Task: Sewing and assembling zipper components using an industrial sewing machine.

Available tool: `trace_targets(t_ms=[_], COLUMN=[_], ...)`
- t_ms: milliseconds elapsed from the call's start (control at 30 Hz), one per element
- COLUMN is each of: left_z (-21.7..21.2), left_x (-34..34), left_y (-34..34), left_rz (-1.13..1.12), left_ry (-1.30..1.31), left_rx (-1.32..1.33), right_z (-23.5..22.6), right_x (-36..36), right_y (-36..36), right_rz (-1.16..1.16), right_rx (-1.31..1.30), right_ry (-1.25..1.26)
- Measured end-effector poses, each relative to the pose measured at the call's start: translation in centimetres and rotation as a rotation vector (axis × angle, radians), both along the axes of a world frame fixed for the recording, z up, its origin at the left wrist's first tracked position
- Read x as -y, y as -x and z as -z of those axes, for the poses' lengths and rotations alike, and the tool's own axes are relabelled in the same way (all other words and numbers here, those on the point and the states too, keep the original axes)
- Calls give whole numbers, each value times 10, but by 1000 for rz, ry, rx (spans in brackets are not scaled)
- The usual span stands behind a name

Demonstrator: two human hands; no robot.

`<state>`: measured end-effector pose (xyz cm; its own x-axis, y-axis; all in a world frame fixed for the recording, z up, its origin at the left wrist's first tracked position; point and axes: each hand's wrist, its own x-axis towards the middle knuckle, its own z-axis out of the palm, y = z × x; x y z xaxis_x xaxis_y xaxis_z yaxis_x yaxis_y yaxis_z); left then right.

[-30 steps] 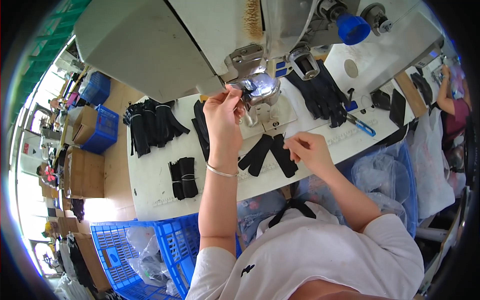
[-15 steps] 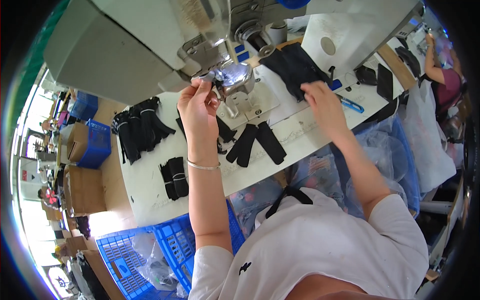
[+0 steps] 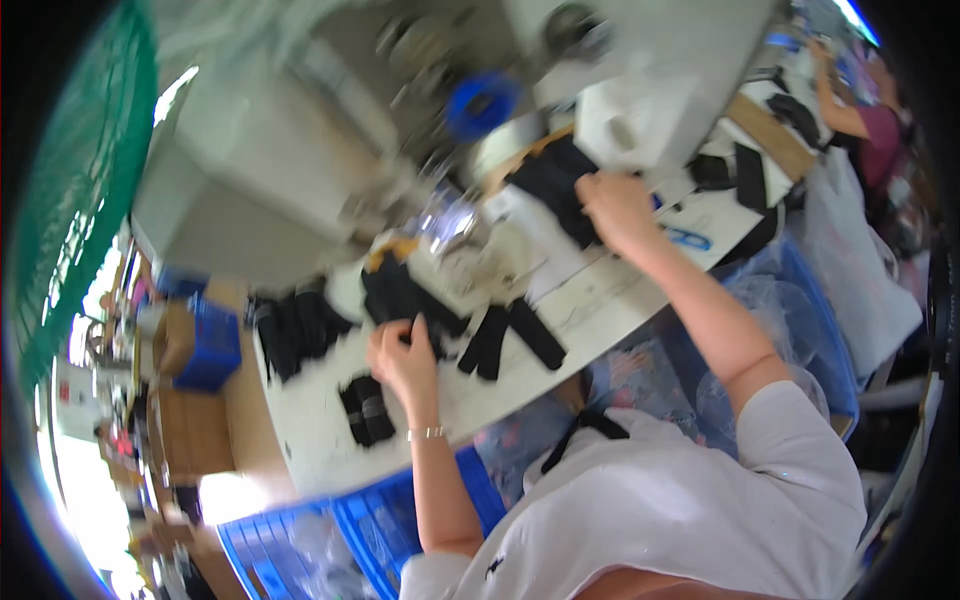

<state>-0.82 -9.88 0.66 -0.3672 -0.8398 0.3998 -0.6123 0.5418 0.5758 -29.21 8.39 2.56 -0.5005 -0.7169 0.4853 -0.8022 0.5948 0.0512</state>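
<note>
My left hand (image 3: 403, 365) is closed, its thumb and fingers pinching the near end of a black fabric strip (image 3: 400, 295) beside the sewing machine's needle area. To the right, my right hand (image 3: 622, 215) has its fingers drawn together at the edge of a pile of black fabric pieces (image 3: 555, 185); motion blur softens the fingertips. The sewing machine (image 3: 455, 235) stands between and beyond my hands, its lamp lit over the metal plate. Two short black strips (image 3: 488, 340) lie in a V on the table in front of it.
Bundled black strips (image 3: 300, 325) and a smaller tied bundle (image 3: 367, 410) lie on the left of the white table (image 3: 600, 310). A blue-handled cutter (image 3: 688, 238) rests at the right. Blue crates (image 3: 290, 550) stand below the edge. A co-worker (image 3: 875, 120) sits far right.
My left hand has come down from the machine head toward me, onto the black strip. My right hand has closed its fingers at the fabric pile. The whole view has shifted.
</note>
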Motion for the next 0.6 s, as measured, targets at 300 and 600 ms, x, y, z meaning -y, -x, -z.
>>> trace_targets(t_ms=[300, 600], left_z=[-29, -29], left_x=[-63, -112], left_y=[0, 157], left_rz=[354, 901], left_ry=[185, -729], left_rx=[-65, -519], right_z=[-35, -28], right_x=[-9, -9], right_y=[-11, -15], right_rz=[-248, -426], right_rx=[713, 824], right_ry=[558, 697])
